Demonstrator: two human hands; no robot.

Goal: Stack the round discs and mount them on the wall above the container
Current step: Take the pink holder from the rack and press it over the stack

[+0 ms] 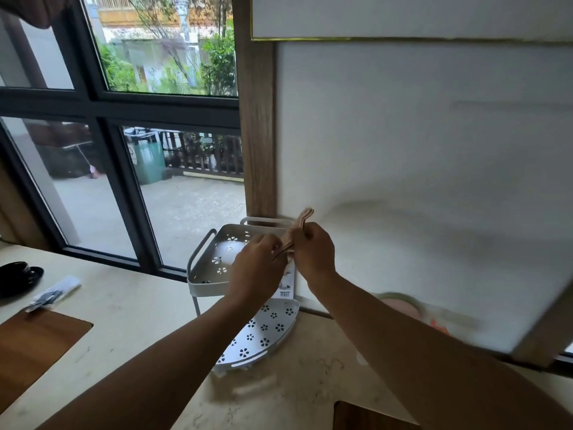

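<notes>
Pale cream stone countertop (130,308), faintly veined, running along the window and turning the corner under the white wall. Standing in that corner: a white two-tier corner rack (214,259) with flower-shaped cutouts, lower tray resting on the stone. Far left: a black cup and saucer (17,276), partly cut off by the frame edge. Just beside it, a small clear packet (55,293) with dark contents, blurred. Set flush into the surface at lower left, a brown wooden panel (34,346); another wooden inset (369,417) at the bottom edge.
</notes>
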